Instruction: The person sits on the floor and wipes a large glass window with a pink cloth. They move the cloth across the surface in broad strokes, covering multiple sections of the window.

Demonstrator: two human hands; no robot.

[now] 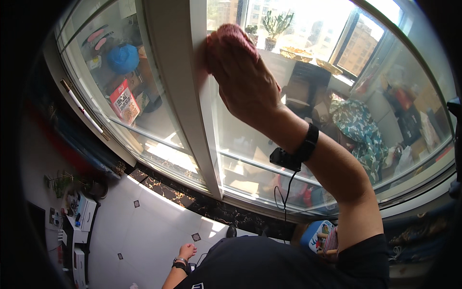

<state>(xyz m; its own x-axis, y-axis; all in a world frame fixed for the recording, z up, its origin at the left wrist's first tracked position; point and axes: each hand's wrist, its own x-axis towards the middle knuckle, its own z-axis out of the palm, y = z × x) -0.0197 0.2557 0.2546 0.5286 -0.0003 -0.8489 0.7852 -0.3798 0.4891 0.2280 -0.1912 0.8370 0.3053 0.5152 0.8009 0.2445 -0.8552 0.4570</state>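
High up on a glass sliding door, my right hand [249, 81] presses a pink cloth [236, 38] against the pane beside its white frame [200, 90]. The cloth is bunched under the fingers, and part of it overlaps the frame's edge. A black strap with a small device [287, 158] circles my right wrist, and a cable hangs from it. My left hand [188, 250] hangs low by my body above the tiled floor [155, 231]. Its fingers are curled in and nothing shows in them. A watch and a black strap are on that wrist.
Behind the glass are a potted cactus [276, 23], woven trays [296, 54], camouflage fabric [357, 126] and a blue bag [123, 59]. A dark stone threshold [231, 213] runs below the door. A blue stool [316, 234] stands at lower right, a white cabinet [85, 213] at left.
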